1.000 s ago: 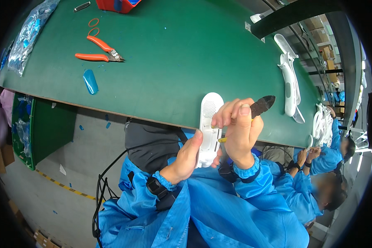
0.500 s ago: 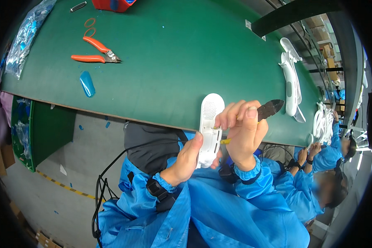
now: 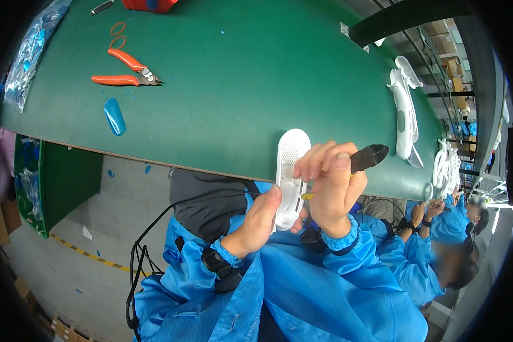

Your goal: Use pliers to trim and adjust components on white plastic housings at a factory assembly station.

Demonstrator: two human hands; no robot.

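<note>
My left hand [image 3: 255, 223] is closed round the lower part of a white plastic housing [image 3: 293, 149], thumb on its near side. The housing stands lengthwise at the table's front edge, its rounded, perforated end pointing away from me. In my closed right hand [image 3: 332, 191] is a hand tool [image 3: 371, 158] with a dark, broad, pointed end sticking out to the right. A thin yellow part shows below those fingers, close to the housing's right side. Whether it touches the housing I cannot tell. The right fingertips rest at the housing's right edge.
On the green table [image 3: 222, 108] lie orange-handled cutters [image 3: 132, 71], rubber bands [image 3: 117, 35], a blue glossy piece [image 3: 114, 117] and a plastic bag [image 3: 33, 57]. White parts [image 3: 404, 111] and coiled white cables [image 3: 447, 165] lie right. People in blue [image 3: 402, 256] sit at the right.
The things on the left of the table sit slightly farther left in view. My right hand and the tool have shifted only a little, while both hands keep their holds.
</note>
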